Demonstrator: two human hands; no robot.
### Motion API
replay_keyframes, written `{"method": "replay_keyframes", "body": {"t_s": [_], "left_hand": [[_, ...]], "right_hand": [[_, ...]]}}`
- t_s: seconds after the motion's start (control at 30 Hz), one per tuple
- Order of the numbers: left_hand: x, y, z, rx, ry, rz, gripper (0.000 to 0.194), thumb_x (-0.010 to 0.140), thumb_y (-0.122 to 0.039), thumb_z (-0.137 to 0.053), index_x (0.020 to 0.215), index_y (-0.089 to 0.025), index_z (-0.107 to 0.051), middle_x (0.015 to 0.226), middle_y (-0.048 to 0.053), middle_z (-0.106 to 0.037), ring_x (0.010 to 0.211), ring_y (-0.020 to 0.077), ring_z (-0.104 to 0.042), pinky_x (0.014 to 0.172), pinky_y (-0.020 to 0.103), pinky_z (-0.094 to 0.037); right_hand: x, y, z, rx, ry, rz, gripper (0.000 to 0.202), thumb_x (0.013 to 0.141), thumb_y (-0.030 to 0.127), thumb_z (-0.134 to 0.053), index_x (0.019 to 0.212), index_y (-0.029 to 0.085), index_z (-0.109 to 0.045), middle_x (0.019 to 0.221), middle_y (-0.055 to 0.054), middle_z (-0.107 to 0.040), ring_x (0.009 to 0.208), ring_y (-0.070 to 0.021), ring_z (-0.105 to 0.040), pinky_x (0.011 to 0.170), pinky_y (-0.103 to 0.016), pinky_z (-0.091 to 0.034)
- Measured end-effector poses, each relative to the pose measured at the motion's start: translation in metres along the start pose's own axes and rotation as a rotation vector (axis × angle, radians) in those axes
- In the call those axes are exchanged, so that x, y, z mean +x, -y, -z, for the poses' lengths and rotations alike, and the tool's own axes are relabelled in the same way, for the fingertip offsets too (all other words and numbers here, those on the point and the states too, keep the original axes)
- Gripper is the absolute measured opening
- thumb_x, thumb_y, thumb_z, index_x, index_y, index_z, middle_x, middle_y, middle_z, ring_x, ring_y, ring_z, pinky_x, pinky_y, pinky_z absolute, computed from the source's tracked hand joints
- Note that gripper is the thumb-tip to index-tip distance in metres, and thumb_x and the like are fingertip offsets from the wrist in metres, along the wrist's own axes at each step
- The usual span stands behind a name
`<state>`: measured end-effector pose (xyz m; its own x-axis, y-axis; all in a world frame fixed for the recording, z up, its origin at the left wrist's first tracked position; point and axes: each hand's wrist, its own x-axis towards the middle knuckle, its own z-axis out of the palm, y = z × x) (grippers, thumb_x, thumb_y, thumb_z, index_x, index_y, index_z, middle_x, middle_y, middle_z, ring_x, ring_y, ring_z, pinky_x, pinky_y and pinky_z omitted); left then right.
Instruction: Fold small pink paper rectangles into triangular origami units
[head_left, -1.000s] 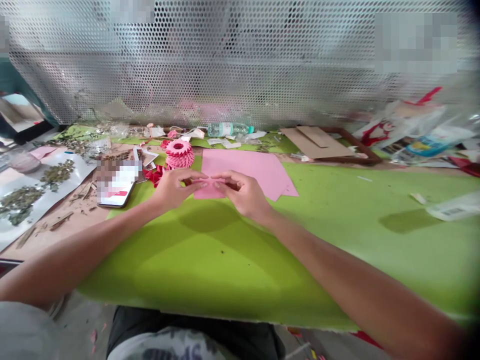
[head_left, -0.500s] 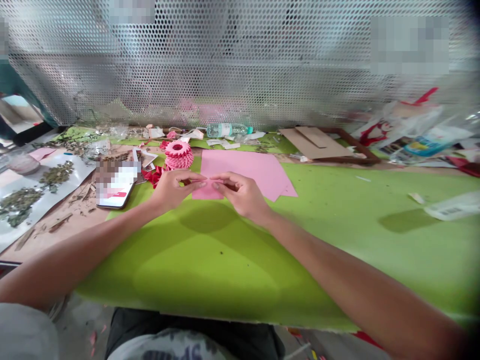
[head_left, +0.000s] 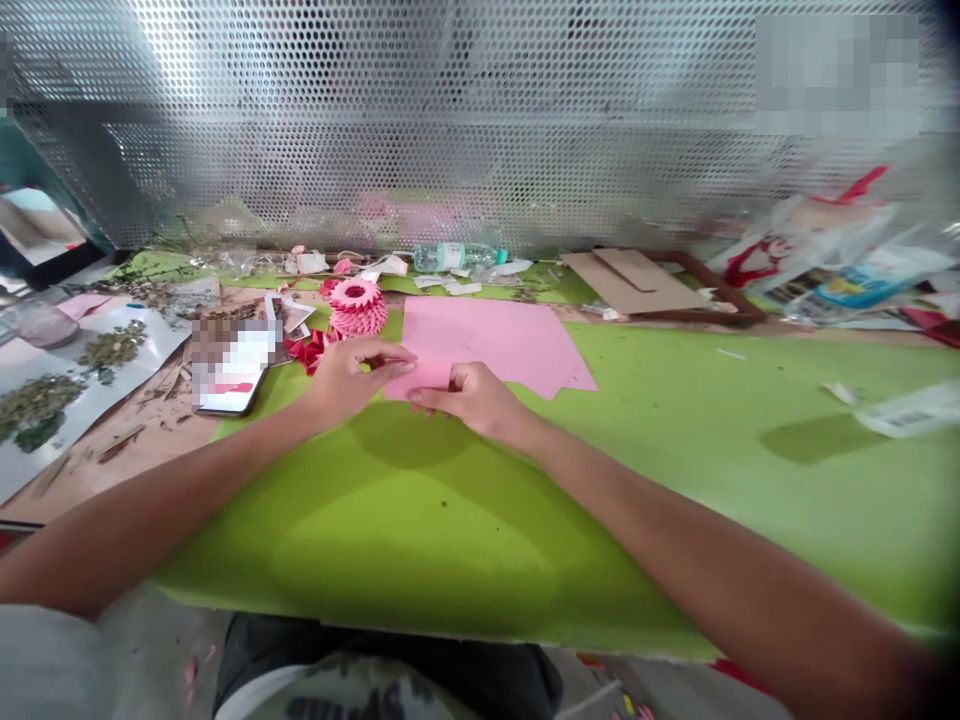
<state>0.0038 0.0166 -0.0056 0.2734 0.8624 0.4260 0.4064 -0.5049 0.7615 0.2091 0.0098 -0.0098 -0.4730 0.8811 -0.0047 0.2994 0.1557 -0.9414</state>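
Note:
A small pink paper piece [head_left: 431,376] is held between my two hands above the green table cover. My left hand [head_left: 352,376] pinches its left side between thumb and fingers. At the right, my right hand [head_left: 474,398] grips its lower right edge, thumb in front and fingertips partly hidden. Larger pink sheets [head_left: 495,335] lie flat just behind the hands. Left of these sheets stands a ring-shaped pink folded-paper stack [head_left: 358,308], with red folded pieces [head_left: 306,350] beside it.
A lit phone [head_left: 238,372] lies at the left, near dried plant bits [head_left: 45,400] on white plastic. Behind are a clear bottle [head_left: 457,257], cardboard [head_left: 637,283] in a brown frame and plastic bags [head_left: 840,260]. A perforated metal screen [head_left: 450,120] rises beyond the table.
My right hand has moved slightly down, its fingers now at the lower right of the small piece, which shows more of its face. My left hand has barely moved.

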Motion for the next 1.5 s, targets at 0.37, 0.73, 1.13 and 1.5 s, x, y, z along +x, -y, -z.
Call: {"method": "replay_keyframes", "body": {"t_s": [0.37,0.73,1.13,1.5], "left_hand": [[0.0,0.015,-0.002,-0.175,0.234,0.116,0.064,0.085,-0.044,-0.07,0.139,-0.016,-0.05,0.096,0.007,-0.069,0.077,0.0166,-0.065,0.064,0.026,-0.051],[-0.002,0.016,-0.005,-0.2,0.258,0.05,0.055,0.086,-0.037,-0.068,0.134,-0.016,-0.052,0.111,0.012,-0.069,0.094,0.0232,-0.069,0.076,0.032,-0.056],[-0.001,0.013,-0.004,-0.178,0.29,0.09,0.046,0.088,-0.04,-0.064,0.124,-0.013,-0.052,0.103,0.011,-0.07,0.086,0.0194,-0.068,0.072,0.029,-0.052],[0.001,0.008,0.0,0.055,0.389,0.089,0.036,0.092,-0.04,-0.051,0.07,-0.014,-0.063,0.063,0.003,-0.064,0.052,0.0108,-0.052,0.05,0.021,-0.036]], "right_hand": [[0.002,0.0,0.006,0.054,-0.053,-0.029,0.037,0.075,0.044,-0.078,0.094,0.012,-0.077,0.083,-0.009,-0.076,0.072,-0.0179,-0.067,0.067,-0.031,-0.049],[0.005,-0.005,0.008,0.038,-0.068,0.0,0.031,0.078,0.04,-0.077,0.092,0.012,-0.076,0.081,-0.008,-0.075,0.069,-0.0164,-0.066,0.065,-0.029,-0.049],[0.007,-0.005,0.007,0.07,-0.073,0.028,0.028,0.076,0.038,-0.076,0.09,0.013,-0.077,0.081,-0.007,-0.076,0.066,-0.0156,-0.065,0.065,-0.029,-0.05],[0.012,-0.011,0.008,0.099,-0.033,0.064,0.032,0.074,0.042,-0.076,0.089,0.014,-0.076,0.086,-0.008,-0.077,0.074,-0.0177,-0.068,0.066,-0.03,-0.051]]}}
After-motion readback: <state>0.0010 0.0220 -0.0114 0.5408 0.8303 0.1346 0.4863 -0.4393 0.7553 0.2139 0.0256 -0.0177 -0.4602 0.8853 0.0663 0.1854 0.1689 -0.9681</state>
